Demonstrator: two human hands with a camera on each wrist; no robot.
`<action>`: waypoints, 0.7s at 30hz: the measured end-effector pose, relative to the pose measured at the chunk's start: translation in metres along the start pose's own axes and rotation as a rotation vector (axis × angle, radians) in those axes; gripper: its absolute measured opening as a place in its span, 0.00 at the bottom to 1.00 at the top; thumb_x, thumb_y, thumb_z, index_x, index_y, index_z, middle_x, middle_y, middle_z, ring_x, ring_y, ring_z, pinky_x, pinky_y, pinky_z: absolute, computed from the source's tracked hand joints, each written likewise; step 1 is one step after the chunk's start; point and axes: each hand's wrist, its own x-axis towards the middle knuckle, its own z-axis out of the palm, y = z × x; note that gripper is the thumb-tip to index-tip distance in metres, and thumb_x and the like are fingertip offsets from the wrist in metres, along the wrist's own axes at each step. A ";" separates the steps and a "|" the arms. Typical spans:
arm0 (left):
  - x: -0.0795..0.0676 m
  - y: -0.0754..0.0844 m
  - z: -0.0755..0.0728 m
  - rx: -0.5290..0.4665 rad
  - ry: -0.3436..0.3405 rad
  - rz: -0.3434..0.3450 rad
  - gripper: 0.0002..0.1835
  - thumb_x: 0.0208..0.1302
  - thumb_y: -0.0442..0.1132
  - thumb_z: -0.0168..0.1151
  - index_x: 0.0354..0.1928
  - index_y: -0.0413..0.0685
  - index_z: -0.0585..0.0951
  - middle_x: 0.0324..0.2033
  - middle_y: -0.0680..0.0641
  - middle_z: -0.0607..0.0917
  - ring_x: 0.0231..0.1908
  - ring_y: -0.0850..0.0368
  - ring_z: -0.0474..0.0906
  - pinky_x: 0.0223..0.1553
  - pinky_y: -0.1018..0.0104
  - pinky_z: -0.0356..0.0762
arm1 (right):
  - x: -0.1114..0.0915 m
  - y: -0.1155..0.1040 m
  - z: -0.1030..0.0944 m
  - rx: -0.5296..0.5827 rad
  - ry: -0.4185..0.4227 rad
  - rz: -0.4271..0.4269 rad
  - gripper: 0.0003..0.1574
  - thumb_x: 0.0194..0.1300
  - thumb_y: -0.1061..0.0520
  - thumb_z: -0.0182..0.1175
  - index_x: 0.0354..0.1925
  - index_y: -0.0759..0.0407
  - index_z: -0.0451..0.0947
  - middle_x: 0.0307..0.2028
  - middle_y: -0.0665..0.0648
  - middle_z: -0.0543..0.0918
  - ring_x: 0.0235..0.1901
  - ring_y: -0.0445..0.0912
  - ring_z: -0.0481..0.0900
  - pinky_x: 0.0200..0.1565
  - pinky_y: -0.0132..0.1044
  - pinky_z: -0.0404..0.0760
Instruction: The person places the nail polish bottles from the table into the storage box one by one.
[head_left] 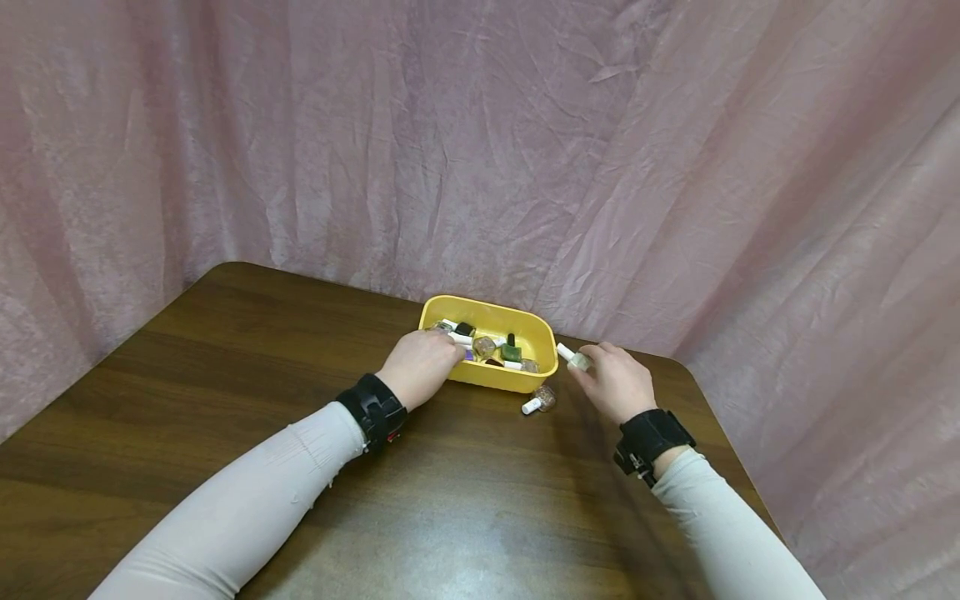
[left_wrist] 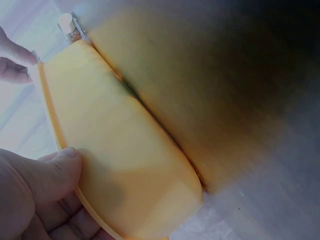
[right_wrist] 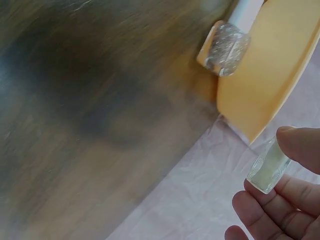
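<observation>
A yellow plastic bin (head_left: 491, 379) stands at the back of the table with several nail polish bottles inside, among them a green one (head_left: 512, 353). My left hand (head_left: 422, 367) grips its near rim at the left, thumb (left_wrist: 67, 162) on the outer wall and fingers inside. Off the bin's right end, my right hand (head_left: 617, 383) pinches a pale, whitish nail polish bottle (right_wrist: 270, 167) by thumb and fingers, its white cap pointing toward the bin. A glittery nail polish bottle (head_left: 543, 398) with a white cap lies on the table by the bin's near right corner.
The brown wooden table (head_left: 420, 500) ends at the back and right against a draped pink curtain (head_left: 480, 150). Each wrist wears a black strap (head_left: 372, 412) with a camera.
</observation>
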 end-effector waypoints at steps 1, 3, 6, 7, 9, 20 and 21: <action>0.000 0.000 0.000 -0.004 0.001 -0.002 0.11 0.69 0.28 0.68 0.39 0.53 0.93 0.34 0.51 0.91 0.38 0.50 0.88 0.41 0.52 0.87 | 0.001 -0.002 -0.001 0.002 0.004 -0.005 0.22 0.72 0.50 0.75 0.57 0.62 0.88 0.43 0.59 0.88 0.41 0.55 0.87 0.39 0.56 0.86; 0.000 0.000 0.000 -0.007 0.002 -0.004 0.11 0.69 0.28 0.68 0.38 0.53 0.92 0.34 0.51 0.91 0.37 0.50 0.88 0.41 0.52 0.87 | 0.003 -0.007 -0.001 0.005 0.005 -0.008 0.22 0.72 0.49 0.76 0.56 0.61 0.89 0.43 0.59 0.89 0.40 0.54 0.86 0.39 0.55 0.86; 0.000 0.000 0.000 -0.008 0.000 -0.002 0.11 0.69 0.27 0.68 0.38 0.53 0.92 0.34 0.51 0.91 0.38 0.50 0.88 0.42 0.53 0.87 | 0.006 -0.013 0.000 0.008 -0.003 -0.013 0.23 0.72 0.48 0.75 0.57 0.61 0.89 0.44 0.59 0.89 0.41 0.54 0.86 0.39 0.54 0.86; 0.000 0.000 0.000 -0.008 -0.001 -0.001 0.11 0.69 0.27 0.68 0.38 0.53 0.92 0.34 0.51 0.92 0.38 0.50 0.88 0.42 0.53 0.87 | 0.008 -0.016 0.001 0.009 -0.007 -0.013 0.23 0.72 0.48 0.75 0.57 0.61 0.89 0.44 0.59 0.89 0.41 0.53 0.86 0.39 0.54 0.86; 0.000 0.000 0.001 -0.008 -0.002 0.000 0.11 0.70 0.27 0.68 0.39 0.53 0.92 0.34 0.51 0.92 0.38 0.50 0.88 0.42 0.53 0.87 | 0.010 -0.020 0.002 0.009 -0.014 -0.014 0.24 0.72 0.48 0.75 0.58 0.62 0.88 0.45 0.59 0.89 0.42 0.54 0.86 0.40 0.54 0.86; 0.000 0.000 0.001 -0.004 0.007 0.007 0.12 0.69 0.27 0.68 0.38 0.54 0.93 0.32 0.51 0.91 0.37 0.51 0.87 0.41 0.53 0.87 | 0.020 -0.042 0.006 -0.005 -0.058 -0.021 0.28 0.73 0.45 0.74 0.61 0.62 0.87 0.51 0.60 0.89 0.49 0.56 0.88 0.46 0.58 0.87; -0.001 0.000 0.001 -0.004 0.008 0.007 0.12 0.69 0.27 0.68 0.38 0.54 0.93 0.32 0.51 0.91 0.37 0.51 0.87 0.41 0.53 0.87 | 0.021 -0.043 0.006 -0.006 -0.064 -0.021 0.28 0.73 0.45 0.74 0.62 0.62 0.87 0.52 0.61 0.90 0.50 0.57 0.88 0.47 0.58 0.87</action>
